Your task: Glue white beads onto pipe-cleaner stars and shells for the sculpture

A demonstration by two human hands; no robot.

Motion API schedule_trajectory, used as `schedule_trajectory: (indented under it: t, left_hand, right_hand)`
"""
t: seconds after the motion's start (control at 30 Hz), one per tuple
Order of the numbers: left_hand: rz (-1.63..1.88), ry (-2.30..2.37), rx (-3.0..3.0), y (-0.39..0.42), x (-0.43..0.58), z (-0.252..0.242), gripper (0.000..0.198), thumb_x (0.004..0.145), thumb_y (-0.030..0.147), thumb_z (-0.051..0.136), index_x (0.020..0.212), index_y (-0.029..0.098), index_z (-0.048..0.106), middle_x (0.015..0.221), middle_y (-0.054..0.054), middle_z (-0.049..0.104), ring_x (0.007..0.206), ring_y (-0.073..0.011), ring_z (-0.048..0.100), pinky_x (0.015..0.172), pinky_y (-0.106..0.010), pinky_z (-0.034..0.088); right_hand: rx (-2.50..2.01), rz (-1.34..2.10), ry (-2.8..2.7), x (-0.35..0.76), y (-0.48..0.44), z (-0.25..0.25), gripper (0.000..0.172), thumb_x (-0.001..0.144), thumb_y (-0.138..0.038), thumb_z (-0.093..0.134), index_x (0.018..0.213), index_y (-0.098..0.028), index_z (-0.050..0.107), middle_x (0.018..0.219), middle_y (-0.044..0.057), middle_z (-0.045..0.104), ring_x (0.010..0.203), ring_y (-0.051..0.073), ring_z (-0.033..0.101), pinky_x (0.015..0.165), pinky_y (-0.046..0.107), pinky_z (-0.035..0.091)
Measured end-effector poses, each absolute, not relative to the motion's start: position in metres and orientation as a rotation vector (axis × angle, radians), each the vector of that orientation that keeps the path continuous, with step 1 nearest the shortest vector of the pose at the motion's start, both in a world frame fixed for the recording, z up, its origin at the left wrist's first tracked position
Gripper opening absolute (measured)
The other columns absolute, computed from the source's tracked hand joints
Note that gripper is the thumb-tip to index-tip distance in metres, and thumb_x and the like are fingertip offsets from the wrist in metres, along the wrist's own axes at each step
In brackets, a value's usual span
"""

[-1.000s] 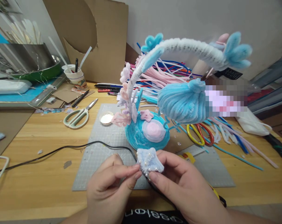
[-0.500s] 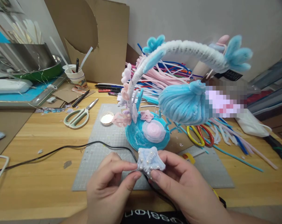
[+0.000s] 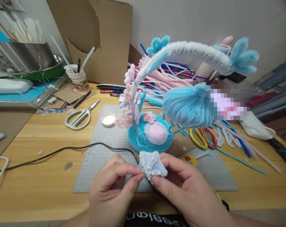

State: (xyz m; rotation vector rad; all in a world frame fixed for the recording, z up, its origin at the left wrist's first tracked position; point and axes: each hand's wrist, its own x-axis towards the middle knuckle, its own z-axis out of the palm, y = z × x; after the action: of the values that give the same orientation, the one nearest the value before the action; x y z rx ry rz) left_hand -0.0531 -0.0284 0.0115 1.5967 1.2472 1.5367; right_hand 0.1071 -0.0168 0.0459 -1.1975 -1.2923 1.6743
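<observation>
A pale blue fuzzy star-shaped piece point(image 3: 153, 164), dotted with small white pearl beads, is held in front of me over the cutting mat. My right hand point(image 3: 184, 181) grips its right side, thumb below and fingers behind. At its left point, my left hand point(image 3: 117, 181) has thumb and index finger pinched together on the edge, by a bead. Just behind stands a pipe-cleaner sculpture: a round turquoise base point(image 3: 145, 143) with a pink and lilac centre, a white arched stem point(image 3: 190, 50) with flowers, and a blue shell-like shade point(image 3: 189, 105) hanging from it.
A black cable point(image 3: 83, 147) crosses the grey cutting mat point(image 3: 95, 167) under my hands. Green-handled scissors point(image 3: 80, 118) and a small dish of beads point(image 3: 108, 119) lie left. Yellow-and-red-handled tools point(image 3: 202, 138) and loose pipe cleaners point(image 3: 171, 77) lie right and behind.
The star piece has tilted and turned slightly in my fingers. My left fingertips have come together at its left point; the sculpture appears shifted slightly right in view.
</observation>
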Motion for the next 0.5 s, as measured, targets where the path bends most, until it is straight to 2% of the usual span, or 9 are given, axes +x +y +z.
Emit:
schedule_trajectory:
  t: [0.27, 0.37, 0.5]
  left_hand:
    - [1.518, 1.225, 1.578, -0.031, -0.054, 0.011, 0.011, 0.079, 0.014, 0.067, 0.078, 0.024, 0.069, 0.058, 0.004, 0.048, 0.055, -0.01, 0.046, 0.048, -0.021, 0.037]
    - [1.565, 1.206, 1.468, -0.032, -0.055, 0.009, 0.011, 0.076, 0.021, 0.072, 0.087, 0.025, 0.071, 0.062, 0.003, 0.049, 0.059, -0.011, 0.047, 0.054, -0.021, 0.04]
    - [1.689, 1.2, 1.139, -0.034, -0.056, 0.006, 0.019, 0.078, 0.032, 0.071, 0.096, 0.026, 0.07, 0.066, 0.002, 0.05, 0.061, -0.0113, 0.047, 0.058, -0.02, 0.043]
  right_hand:
    - [-1.194, 1.657, -1.315, 0.108, -0.017, 0.046, 0.009, 0.081, -0.025, 0.064, 0.085, -0.024, 0.071, 0.084, 0.0, 0.062, 0.082, 0.019, 0.057, 0.076, 0.033, 0.046]
    - [-1.221, 1.726, -1.203, 0.112, -0.013, 0.044, 0.009, 0.082, -0.029, 0.065, 0.088, -0.024, 0.07, 0.083, -0.001, 0.066, 0.081, 0.017, 0.059, 0.077, 0.03, 0.047]
    - [-1.365, 1.711, -1.054, 0.122, 0.005, 0.038, 0.016, 0.081, -0.035, 0.066, 0.09, -0.022, 0.068, 0.079, -0.001, 0.066, 0.067, 0.012, 0.059, 0.06, 0.023, 0.046]
